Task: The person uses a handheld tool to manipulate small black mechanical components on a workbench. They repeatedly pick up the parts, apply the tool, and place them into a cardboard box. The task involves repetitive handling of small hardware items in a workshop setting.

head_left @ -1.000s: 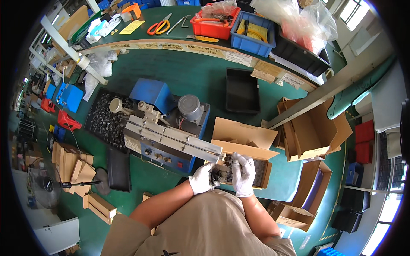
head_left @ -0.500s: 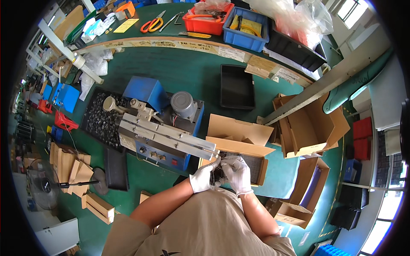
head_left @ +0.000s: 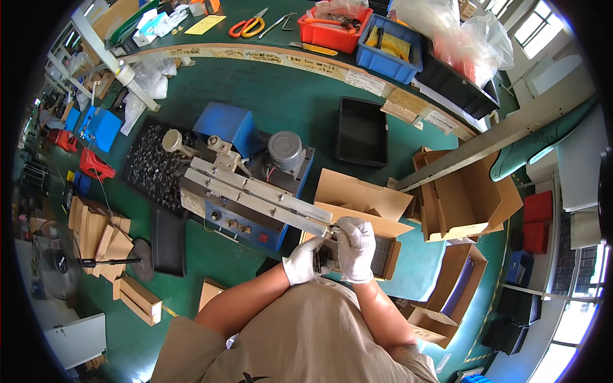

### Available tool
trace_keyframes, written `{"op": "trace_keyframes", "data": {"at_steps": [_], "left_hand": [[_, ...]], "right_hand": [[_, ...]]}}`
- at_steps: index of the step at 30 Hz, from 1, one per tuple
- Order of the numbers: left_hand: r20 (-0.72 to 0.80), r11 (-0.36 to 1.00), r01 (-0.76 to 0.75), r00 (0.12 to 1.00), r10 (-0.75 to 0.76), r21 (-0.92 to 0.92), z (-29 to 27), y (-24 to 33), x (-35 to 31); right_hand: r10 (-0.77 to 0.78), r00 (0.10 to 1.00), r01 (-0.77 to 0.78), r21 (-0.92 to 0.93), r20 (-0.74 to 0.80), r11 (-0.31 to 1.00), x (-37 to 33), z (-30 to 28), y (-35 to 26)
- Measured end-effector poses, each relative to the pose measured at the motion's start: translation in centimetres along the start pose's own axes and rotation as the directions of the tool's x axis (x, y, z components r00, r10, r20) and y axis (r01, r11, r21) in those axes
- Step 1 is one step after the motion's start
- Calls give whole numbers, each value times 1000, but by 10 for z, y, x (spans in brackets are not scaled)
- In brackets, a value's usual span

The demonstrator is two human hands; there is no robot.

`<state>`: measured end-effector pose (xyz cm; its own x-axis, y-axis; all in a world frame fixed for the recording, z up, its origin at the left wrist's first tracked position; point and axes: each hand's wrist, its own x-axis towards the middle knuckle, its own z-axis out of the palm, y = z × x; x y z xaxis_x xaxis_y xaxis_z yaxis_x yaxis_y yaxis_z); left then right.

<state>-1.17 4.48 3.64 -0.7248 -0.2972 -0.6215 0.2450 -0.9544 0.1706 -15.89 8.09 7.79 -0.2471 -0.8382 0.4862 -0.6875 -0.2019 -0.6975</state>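
Both my hands wear white gloves and are close together at the near right end of a machine's long metal rail. My right hand is closed, with thumb and fingers pinched at the rail's tip; whatever is in the pinch is too small to make out. Lower and to the left, my left hand curls its fingers around something mostly hidden. A dark and clear bundle shows between the two hands, its kind unclear. Behind the right hand, a cardboard box holds rows of small dark parts.
The blue machine carries a round motor. Left of it lies a black tray of small black pieces. Another black tray sits behind, below a shelf edge. Cardboard boxes and a metal post stand at right.
My right hand has lifted slightly from beside the left hand to the rail's tip. The left hand stays almost where it was. The whole view has shifted and turned a little.
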Motion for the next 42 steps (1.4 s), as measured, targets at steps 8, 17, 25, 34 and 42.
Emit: {"op": "trace_keyframes", "data": {"at_steps": [8, 17, 25, 34, 42], "left_hand": [[45, 989, -33, 999, 27, 145, -23, -2, 2], [123, 984, 69, 988, -90, 166, -15, -3, -2], [163, 994, 72, 983, -85, 84, -16, -4, 4], [127, 1000, 18, 992, -21, 24, -13, -4, 1], [156, 999, -37, 987, 36, 6, -15, 3, -6]], "right_hand": [[205, 978, -204, 46, -25, 978, 2, -10, -22], [276, 849, -231, -153, 451, 961, -35, -25, -4], [452, 817, -508, 79, 357, 858, -11, -43, -6], [62, 998, -62, -55, 3, 997, 1, -7, 1], [8, 1000, -8, 0, -2, 1000, 12, 5, -13]]}}
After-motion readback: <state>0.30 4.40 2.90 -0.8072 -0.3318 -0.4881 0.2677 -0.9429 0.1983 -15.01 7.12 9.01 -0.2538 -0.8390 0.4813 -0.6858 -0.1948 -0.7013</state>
